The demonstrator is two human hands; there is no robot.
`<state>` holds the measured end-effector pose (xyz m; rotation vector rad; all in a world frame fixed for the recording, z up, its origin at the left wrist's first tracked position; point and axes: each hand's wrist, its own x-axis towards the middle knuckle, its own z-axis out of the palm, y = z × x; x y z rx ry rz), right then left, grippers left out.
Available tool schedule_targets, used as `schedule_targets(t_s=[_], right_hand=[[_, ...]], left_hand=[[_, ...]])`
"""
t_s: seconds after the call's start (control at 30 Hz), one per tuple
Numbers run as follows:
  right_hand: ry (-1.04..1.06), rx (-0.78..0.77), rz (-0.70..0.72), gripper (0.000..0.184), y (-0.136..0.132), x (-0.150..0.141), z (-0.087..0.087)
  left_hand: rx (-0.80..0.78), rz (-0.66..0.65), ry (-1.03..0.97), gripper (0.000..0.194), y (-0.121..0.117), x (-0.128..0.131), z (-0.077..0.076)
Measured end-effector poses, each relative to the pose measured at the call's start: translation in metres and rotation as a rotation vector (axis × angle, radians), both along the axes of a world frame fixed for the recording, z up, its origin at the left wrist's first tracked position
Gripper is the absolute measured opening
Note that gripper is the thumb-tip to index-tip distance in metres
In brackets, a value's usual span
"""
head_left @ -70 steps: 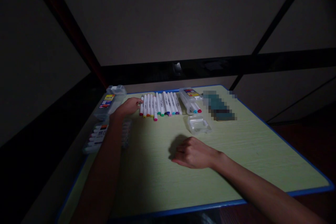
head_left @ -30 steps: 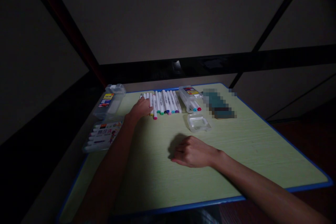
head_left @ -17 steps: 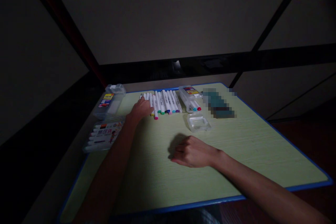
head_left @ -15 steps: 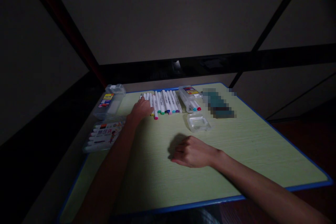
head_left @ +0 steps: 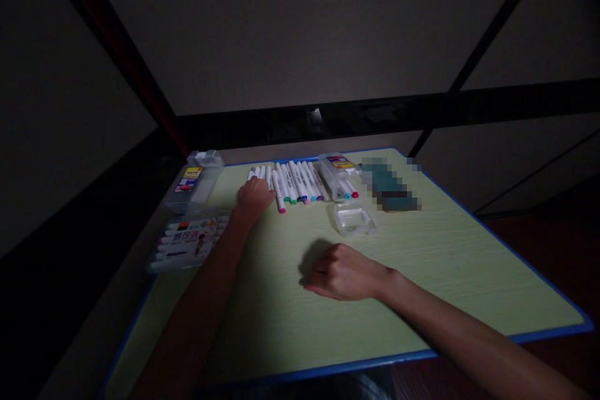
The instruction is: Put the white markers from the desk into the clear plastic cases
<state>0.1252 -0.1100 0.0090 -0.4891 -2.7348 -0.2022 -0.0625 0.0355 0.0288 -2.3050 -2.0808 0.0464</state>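
Note:
My left hand [head_left: 255,197] is curled over the left end of a row of white markers [head_left: 293,181], its thumb on the near side. The fingertips are partly hidden, and several marker ends stick out beyond the knuckles. Coloured caps in pink, green, blue and purple face me. Nearer to me, my right hand [head_left: 344,272] rests on the table in a loose fist, with nothing visible in it. Beyond it lies the open lid part of a clear plastic case [head_left: 354,219]. The clear marker case [head_left: 335,172] behind holds a few markers with blue and red caps.
Another clear case [head_left: 194,184] with a yellow label lies at the table's far left. In front of it is a flat pack of markers [head_left: 187,244], partly behind my left forearm. A blurred teal object [head_left: 389,181] lies at the back right. The pale table [head_left: 422,262] has a blue edge.
My left hand has shifted slightly to the right and curled more, and the row of markers has slid a little to the right. My right hand has stayed in place.

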Motion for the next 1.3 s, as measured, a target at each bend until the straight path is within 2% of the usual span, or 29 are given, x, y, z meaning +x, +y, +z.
schedule_targets(t_s=[0.2, 0.4, 0.5, 0.57, 0.67, 0.8, 0.9, 1.1, 1.3], right_hand=[[0.007, -0.012, -0.009, 0.030, 0.001, -0.001, 0.001], [0.013, -0.018, -0.018, 0.031, 0.001, 0.000, 0.000], [0.008, -0.019, -0.023, 0.033, 0.001, 0.000, -0.001], [0.006, -0.014, -0.022, 0.035, 0.001, 0.000, -0.001], [0.018, -0.005, -0.017, 0.034, 0.001, 0.000, 0.000], [0.015, -0.010, -0.016, 0.032, 0.001, 0.000, 0.001], [0.014, -0.010, -0.023, 0.032, 0.002, 0.001, 0.000], [0.089, 0.041, -0.078, 0.035, 0.004, 0.000, 0.000], [0.385, 0.108, -0.222, 0.036, 0.006, 0.005, 0.001]], left_hand=[[-0.074, 0.122, -0.127, 0.040, 0.010, -0.012, 0.011], [-0.057, 0.123, -0.212, 0.029, 0.014, -0.023, 0.025], [-0.033, 0.108, -0.316, 0.029, 0.013, -0.029, 0.032], [-0.019, 0.088, -0.450, 0.033, 0.012, -0.033, 0.035], [-0.019, 0.076, -0.761, 0.034, 0.009, -0.034, 0.037], [-0.239, 0.054, -1.275, 0.028, 0.003, -0.020, 0.039], [-0.348, 0.041, -1.563, 0.027, 0.000, -0.004, 0.039], [-0.536, 0.041, -1.904, 0.024, -0.010, 0.029, 0.036], [-0.804, 0.205, -2.173, 0.029, -0.036, 0.058, 0.047]])
